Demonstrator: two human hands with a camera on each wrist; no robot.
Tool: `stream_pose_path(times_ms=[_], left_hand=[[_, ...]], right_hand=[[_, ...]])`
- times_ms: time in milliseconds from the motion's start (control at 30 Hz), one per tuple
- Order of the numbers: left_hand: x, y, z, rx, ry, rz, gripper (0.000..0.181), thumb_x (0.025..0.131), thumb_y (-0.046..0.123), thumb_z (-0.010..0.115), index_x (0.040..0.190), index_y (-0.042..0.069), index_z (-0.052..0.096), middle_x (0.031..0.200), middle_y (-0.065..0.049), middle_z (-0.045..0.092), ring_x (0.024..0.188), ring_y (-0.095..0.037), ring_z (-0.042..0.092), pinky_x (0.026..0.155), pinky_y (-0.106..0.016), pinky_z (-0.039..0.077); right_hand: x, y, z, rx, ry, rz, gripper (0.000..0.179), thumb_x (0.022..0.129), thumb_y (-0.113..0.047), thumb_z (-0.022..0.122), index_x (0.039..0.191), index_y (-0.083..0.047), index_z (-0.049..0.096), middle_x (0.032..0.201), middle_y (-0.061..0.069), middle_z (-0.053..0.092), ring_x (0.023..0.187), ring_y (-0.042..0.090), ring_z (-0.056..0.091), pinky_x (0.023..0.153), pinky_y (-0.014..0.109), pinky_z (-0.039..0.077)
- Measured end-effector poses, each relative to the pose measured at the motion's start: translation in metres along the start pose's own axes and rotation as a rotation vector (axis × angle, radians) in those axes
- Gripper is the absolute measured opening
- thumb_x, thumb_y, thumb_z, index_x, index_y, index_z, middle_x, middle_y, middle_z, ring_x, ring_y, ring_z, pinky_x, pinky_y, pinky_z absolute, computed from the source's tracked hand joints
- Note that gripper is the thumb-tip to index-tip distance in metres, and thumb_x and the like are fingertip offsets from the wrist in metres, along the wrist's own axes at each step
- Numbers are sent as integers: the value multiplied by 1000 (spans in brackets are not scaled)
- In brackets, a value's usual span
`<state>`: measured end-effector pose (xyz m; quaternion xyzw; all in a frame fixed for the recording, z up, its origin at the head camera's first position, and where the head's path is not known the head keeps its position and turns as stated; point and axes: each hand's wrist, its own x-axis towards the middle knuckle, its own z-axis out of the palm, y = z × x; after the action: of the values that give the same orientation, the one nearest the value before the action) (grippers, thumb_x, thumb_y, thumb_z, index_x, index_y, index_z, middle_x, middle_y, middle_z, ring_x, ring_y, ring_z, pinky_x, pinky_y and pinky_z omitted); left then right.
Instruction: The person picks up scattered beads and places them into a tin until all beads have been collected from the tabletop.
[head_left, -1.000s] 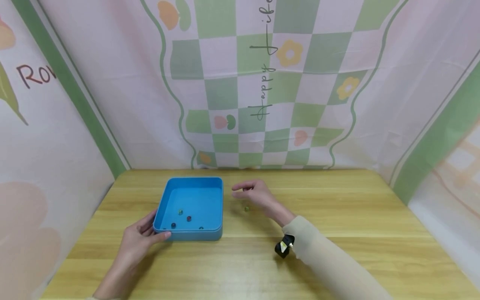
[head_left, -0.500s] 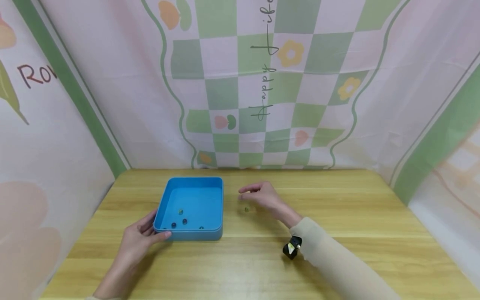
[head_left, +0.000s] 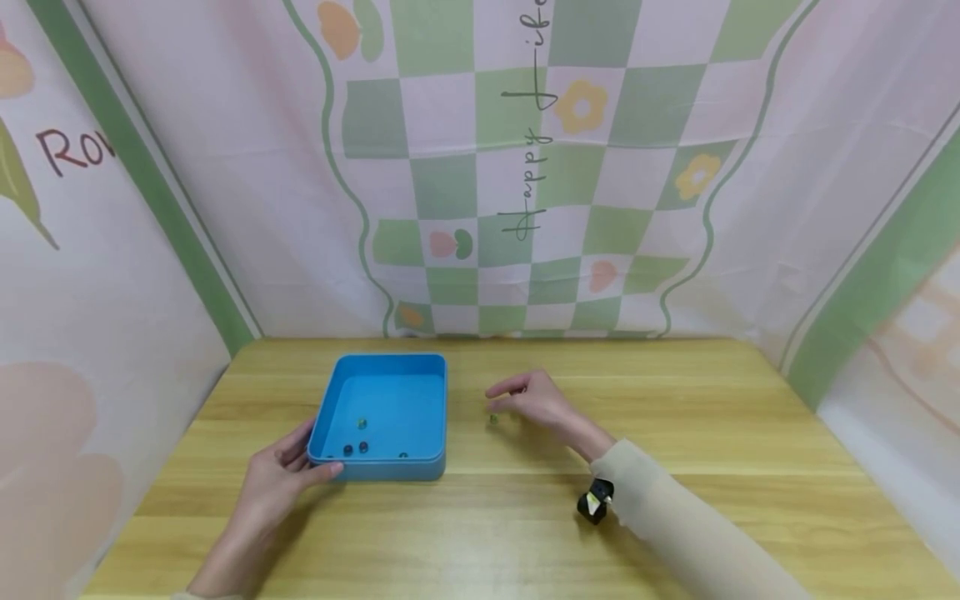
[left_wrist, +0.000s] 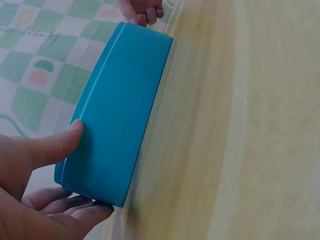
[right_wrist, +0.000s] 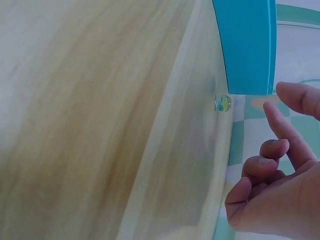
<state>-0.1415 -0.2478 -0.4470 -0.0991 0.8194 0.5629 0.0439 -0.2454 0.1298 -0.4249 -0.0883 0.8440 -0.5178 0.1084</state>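
Note:
My left hand (head_left: 279,479) grips the near left corner of a blue square box (head_left: 390,392), thumb on the front wall and fingers at the left side. Inside lie several glass marbles, among them a yellow-green marble (head_left: 362,423) and two dark ones side by side, one being a dark marble (head_left: 363,447). A clear marble with green in it (head_left: 492,418) lies on the table right of the box. Just above it hovers my right hand (head_left: 534,398), thumb and forefinger apart with nothing between them. In the right wrist view its other fingers are curled, apart from the marble (right_wrist: 223,103).
The wooden table (head_left: 675,417) reaches back to a checked cloth backdrop (head_left: 502,192). Cloth also hangs at both sides. A small black device (head_left: 595,502) is strapped at the right sleeve (head_left: 660,492).
My right hand has drawn away from the box, rightward and slightly nearer, down towards the marble on the table. One dark marble in the box has rolled left beside the other. My left hand stays.

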Motion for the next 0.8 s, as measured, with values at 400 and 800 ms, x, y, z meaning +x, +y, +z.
stream_pose_path(times_ms=[400,800], left_hand=[[-1,1,0,3,2,3,93,90,20,88,164,4,34,166,-23,33,149,-42,39,110,-40,45],[-1,3,0,-1,-1,4,93,90,19,88,163,3,34,165,-24,32,148,-42,39,110,-40,45]], right_hand=[[-3,9,-1,4,-34,23,36,88,-14,86,120,0,77,59,-7,31,54,11,27,51,23,28],[-2,12,2,-46,-8,31,33,86,-11,88,116,-2,79,61,-6,40,57,10,34,51,21,30]])
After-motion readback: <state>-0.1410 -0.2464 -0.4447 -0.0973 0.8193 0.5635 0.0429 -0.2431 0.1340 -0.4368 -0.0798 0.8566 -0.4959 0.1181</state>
